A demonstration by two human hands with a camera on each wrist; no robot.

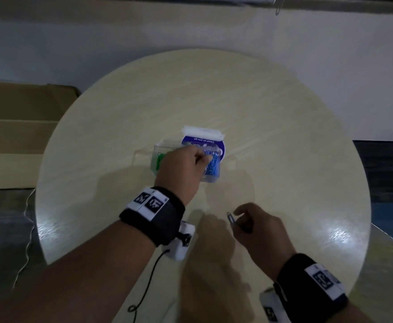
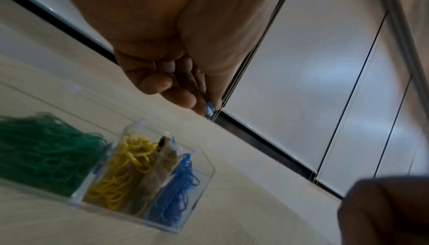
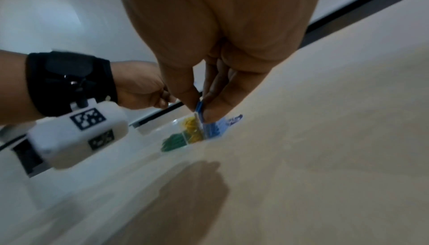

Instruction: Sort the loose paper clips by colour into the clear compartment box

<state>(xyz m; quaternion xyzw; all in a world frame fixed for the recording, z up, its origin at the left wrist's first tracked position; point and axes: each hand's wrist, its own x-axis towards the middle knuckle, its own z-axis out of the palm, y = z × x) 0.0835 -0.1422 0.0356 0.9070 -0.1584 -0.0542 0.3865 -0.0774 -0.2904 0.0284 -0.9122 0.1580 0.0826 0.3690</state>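
Observation:
The clear compartment box stands mid-table with green clips, yellow clips and blue clips in separate sections. My left hand hovers over the box with its fingers curled, and a small blue clip is pinched at its fingertips. Nearer the table's front, my right hand pinches another blue clip between thumb and forefinger, a little above the tabletop. In the right wrist view that blue clip stands upright in my right hand, with the box beyond it.
A white packet with a round blue label lies just behind the box. The round pale wooden table is bare around them. A cardboard box sits off the table's left. A black cable hangs from my left wrist.

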